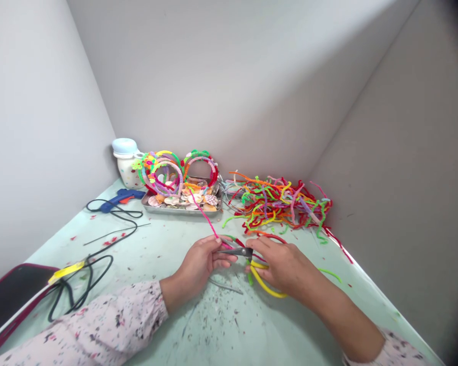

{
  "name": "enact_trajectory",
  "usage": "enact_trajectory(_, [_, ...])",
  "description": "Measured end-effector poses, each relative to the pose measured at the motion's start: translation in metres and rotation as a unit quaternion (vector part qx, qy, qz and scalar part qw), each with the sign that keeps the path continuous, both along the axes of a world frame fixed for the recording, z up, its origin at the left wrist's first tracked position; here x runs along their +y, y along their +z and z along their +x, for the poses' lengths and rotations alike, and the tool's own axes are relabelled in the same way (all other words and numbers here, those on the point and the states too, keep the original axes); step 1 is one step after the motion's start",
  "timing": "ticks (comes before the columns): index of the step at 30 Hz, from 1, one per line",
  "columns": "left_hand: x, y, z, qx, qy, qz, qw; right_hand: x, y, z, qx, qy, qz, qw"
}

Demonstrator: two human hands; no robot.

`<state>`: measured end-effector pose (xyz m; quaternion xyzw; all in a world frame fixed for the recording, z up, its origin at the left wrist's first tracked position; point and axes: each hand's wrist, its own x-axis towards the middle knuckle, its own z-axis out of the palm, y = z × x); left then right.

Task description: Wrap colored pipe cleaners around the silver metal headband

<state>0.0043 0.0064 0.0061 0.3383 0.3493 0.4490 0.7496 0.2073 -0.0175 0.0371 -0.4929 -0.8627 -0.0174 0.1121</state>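
pinching a pink pipe cleaner (206, 216) just below frame centre, your left hand (202, 262) has its fingers closed on the strand, which runs up toward the tray (183, 209). your right hand (284, 264) grips yellow-handled scissors (252, 262), blades at the strand. loose pipe cleaners (280, 203) lie heaped on the worktop (156, 244) at centre right.

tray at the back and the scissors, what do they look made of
Tray: thin shiny metal, probably steel, judging by its silvery rim.
Scissors in the right hand: dark grey metal blades with a dull gleam; the yellow handle loops look like plastic.
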Motion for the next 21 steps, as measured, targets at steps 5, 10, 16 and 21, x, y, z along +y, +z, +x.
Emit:
enact_trajectory(5, [-0.0009, 0.0011, -0.0003, 0.007, -0.006, -0.001, 1.0, 0.0021, -0.0023, 0.0007, -0.016, -0.004, 0.02, 1.0])
enact_trajectory(10, [-0.0009, 0.0004, -0.0003, 0.006, 0.003, -0.014, 1.0, 0.0026, -0.0018, 0.0018, -0.03, -0.003, 0.029, 0.999])
enact_trajectory(16, [-0.0001, 0.0001, 0.0005, -0.003, 0.005, -0.016, 1.0, -0.0009, 0.005, -0.0002, -0.022, -0.001, 0.02, 1.0])
enact_trajectory(21, [-0.0011, 0.001, 0.0012, -0.003, 0.0, -0.014, 1.0, -0.0018, 0.0065, -0.0013, -0.019, 0.003, 0.021, 1.0])
